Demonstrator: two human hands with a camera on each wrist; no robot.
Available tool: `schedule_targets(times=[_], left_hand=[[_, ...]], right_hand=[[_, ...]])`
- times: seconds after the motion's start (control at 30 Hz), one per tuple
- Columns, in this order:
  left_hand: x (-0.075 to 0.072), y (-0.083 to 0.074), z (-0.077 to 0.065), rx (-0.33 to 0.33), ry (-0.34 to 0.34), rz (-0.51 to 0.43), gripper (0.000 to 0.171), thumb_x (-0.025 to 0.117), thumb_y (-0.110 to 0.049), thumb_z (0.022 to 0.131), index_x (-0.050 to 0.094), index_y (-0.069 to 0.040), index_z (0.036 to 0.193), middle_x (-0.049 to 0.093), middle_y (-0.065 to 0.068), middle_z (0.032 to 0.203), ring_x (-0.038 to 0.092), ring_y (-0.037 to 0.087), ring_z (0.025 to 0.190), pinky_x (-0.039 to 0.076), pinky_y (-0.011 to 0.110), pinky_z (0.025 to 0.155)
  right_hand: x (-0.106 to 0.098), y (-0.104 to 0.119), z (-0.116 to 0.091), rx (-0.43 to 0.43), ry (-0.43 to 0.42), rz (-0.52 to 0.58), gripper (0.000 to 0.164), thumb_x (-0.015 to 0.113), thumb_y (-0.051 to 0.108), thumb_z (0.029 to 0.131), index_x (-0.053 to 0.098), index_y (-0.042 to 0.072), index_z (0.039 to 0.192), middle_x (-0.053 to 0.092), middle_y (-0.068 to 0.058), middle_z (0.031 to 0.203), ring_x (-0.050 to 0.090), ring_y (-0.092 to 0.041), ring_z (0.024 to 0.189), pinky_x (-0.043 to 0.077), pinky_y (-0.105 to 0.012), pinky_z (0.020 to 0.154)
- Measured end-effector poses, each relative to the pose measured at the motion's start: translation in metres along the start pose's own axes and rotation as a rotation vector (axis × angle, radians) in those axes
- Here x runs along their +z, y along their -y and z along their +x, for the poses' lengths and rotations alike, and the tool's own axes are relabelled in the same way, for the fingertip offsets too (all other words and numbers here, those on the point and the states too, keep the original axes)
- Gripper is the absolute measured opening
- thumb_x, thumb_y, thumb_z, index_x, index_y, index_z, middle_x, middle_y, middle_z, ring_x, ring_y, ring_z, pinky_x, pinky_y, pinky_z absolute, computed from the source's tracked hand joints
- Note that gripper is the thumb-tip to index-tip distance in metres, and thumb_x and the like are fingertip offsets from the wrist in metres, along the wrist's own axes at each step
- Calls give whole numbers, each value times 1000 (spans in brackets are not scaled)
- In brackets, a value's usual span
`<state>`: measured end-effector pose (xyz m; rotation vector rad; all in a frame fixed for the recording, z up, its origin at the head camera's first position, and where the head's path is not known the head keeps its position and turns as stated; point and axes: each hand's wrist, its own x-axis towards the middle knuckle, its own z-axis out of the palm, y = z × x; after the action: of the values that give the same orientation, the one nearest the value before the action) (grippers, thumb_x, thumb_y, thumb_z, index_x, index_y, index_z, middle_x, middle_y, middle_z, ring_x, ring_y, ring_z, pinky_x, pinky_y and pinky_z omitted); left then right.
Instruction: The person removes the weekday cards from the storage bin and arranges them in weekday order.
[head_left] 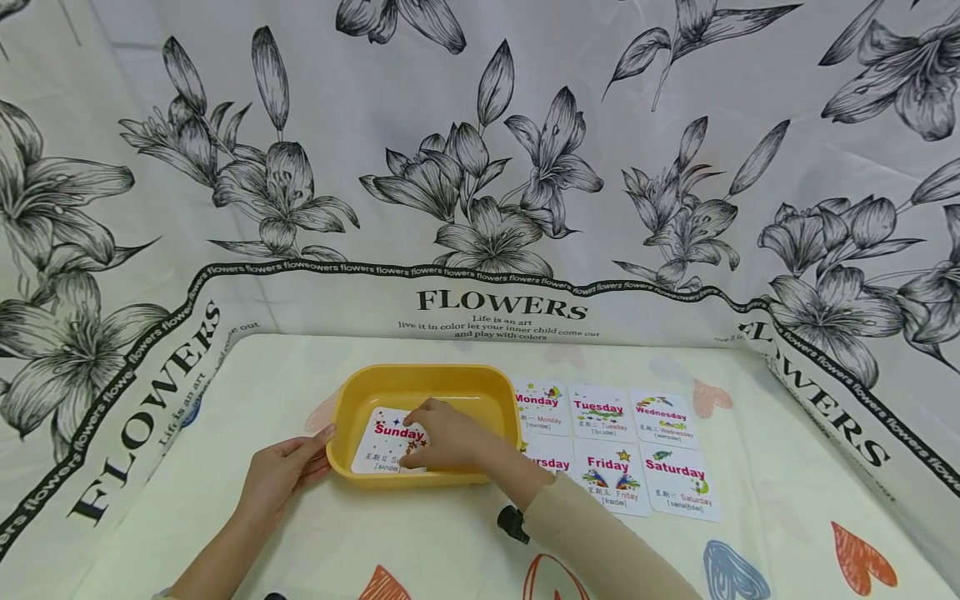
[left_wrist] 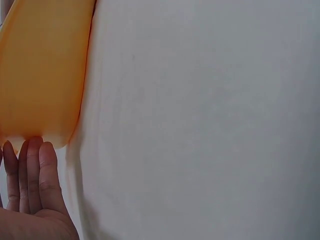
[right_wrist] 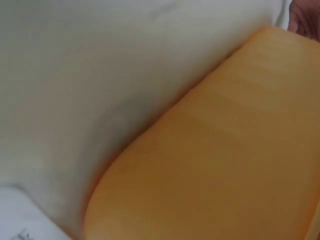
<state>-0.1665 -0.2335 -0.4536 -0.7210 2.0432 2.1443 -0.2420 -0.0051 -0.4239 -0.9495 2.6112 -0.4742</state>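
Observation:
A yellow tray [head_left: 450, 379] stands in the middle of the head view, with a white "Sunday" card [head_left: 375, 450] lying face up at its left end. My left hand [head_left: 277, 475] touches the tray's left end; in the left wrist view its straight fingers [left_wrist: 49, 175] rest against the outer wall. Over the right part of the card reaches my right hand [head_left: 442, 437], thumb and forefinger spread apart. Its fingertips cover part of the lettering; the right wrist view shows only the tray's outer side [right_wrist: 215, 150], not the fingers of this hand.
Right of the tray several weekday cards lie in two rows, among them Tuesday [head_left: 600, 412], Wednesday [head_left: 665, 419], Friday [head_left: 609, 482] and Saturday [head_left: 681, 483]. My right forearm partly covers the Thursday card [head_left: 551, 458]. A flower-printed curtain [head_left: 495, 300] borders the heart-patterned tablecloth [head_left: 420, 533].

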Motion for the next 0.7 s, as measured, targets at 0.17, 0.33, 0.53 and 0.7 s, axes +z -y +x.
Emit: schedule_targets(times=[0.17,0.33,0.53,0.7], left_hand=[[0,0,-1,-12,-11,-4,46,70,-43,76,64,-2,96,69,-7,73,67,6,69,56,21,69],[1,0,-1,-13,-14,-12,42,71,-43,75,65,-5,92,69,-7,72,67,6,69,56,21,68],[1,0,-1,-10,-11,-16,41,70,-43,75,66,-5,91,69,-8,72,67,6,69,56,21,68],[1,0,0,-10,-5,-16,41,70,-43,75,65,-5,91,69,-8,71,67,5,69,56,21,68]], right_hand=[[4,12,3,10,-6,-142,57,67,51,75,55,21,123,49,0,124,48,-13,108,46,-26,90],[8,23,10,0,-8,-252,60,67,53,74,54,23,124,49,0,124,46,-15,111,45,-27,91],[14,26,17,32,23,-275,58,70,46,74,53,25,125,48,1,120,44,-13,106,46,-25,86],[16,26,19,33,19,-301,62,71,46,73,51,24,127,46,1,119,41,-13,105,45,-25,87]])
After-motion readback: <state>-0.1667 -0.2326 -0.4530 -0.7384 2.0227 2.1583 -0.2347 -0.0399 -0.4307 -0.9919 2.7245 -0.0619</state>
